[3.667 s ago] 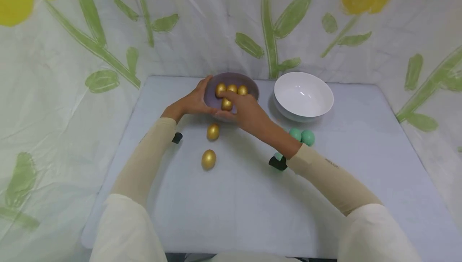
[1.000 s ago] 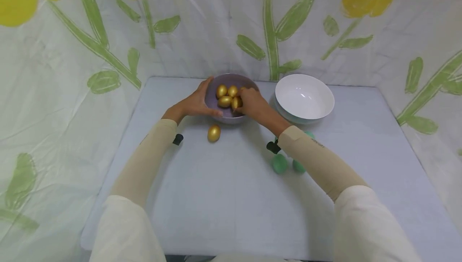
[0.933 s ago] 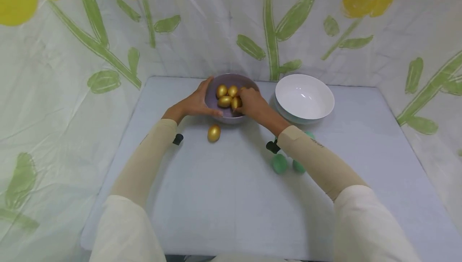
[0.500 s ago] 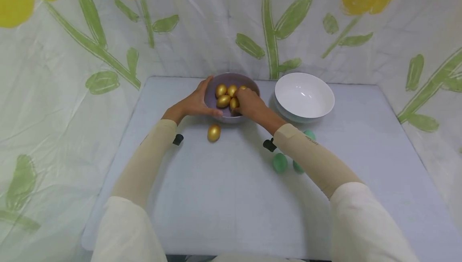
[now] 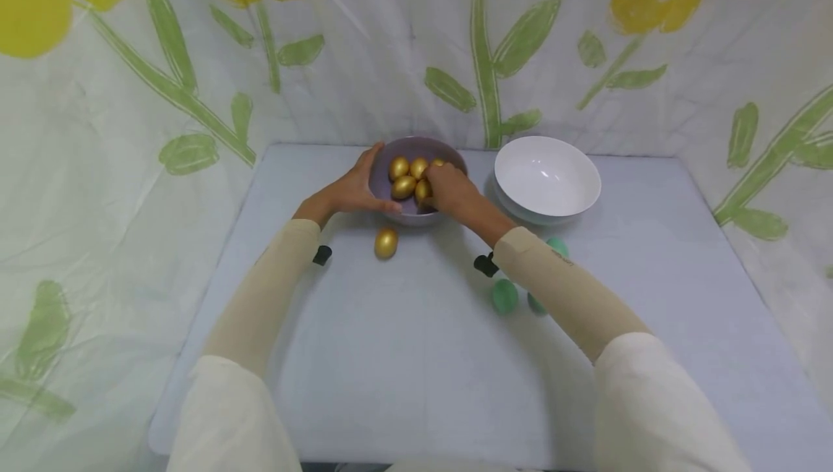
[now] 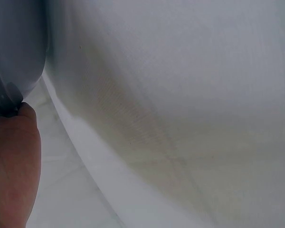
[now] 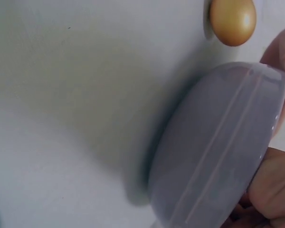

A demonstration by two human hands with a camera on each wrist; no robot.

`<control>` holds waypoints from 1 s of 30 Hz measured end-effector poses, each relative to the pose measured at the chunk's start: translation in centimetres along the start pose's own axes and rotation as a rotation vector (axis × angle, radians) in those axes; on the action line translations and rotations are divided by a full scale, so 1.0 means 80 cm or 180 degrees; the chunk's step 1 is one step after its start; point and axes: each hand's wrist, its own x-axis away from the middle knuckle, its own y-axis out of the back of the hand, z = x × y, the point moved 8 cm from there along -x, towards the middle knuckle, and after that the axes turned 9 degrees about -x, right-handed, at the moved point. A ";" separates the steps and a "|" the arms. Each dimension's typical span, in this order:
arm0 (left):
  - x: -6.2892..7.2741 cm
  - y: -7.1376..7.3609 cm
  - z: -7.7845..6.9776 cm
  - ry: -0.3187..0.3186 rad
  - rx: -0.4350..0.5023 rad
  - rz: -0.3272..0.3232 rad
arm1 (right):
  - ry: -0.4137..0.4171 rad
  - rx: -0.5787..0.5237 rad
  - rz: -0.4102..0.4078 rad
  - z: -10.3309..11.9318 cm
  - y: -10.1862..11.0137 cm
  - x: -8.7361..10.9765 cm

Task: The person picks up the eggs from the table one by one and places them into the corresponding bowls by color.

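A purple bowl [image 5: 455, 161] with several golden eggs [image 5: 399, 168] in it stands at the back of the table. My left hand [image 5: 351, 189] holds the bowl's left side, thumb along the front rim and fingers spread up the far side. Inside the bowl, my right hand [image 5: 453, 190] pinches a golden egg [image 5: 423, 191] low at the right; its fingertips are partly hidden. In the right wrist view the bowl's outer wall [image 7: 209, 142] covers much of that hand. One more golden egg [image 5: 386, 243] lies on the table just in front of the bowl.
A white bowl [image 5: 547, 176] stands to the right of the purple one. Green eggs [image 5: 504, 297] lie on the table [image 5: 364, 371] in front of it, some partly hidden by the right forearm. A flower-painted sheet [image 5: 364, 60] hangs behind the table.
Since the earliest frame, the nearer golden egg has left the table and another egg sits in the purple bowl. My right hand shifted right within the bowl; over the last half second it barely moves.
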 end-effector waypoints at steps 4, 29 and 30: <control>0.002 -0.002 0.002 -0.0001 -0.0007 -0.0008 | 0.0086 -0.0117 -0.0129 0.003 0.006 0.011; 0.004 0.003 -0.006 -0.0034 0.0010 0.0010 | 0.0952 -0.1118 -0.0385 0.094 -0.041 0.136; 0.004 0.002 -0.006 -0.0031 0.0010 0.0014 | 0.0930 -0.1105 -0.0371 0.092 -0.047 0.133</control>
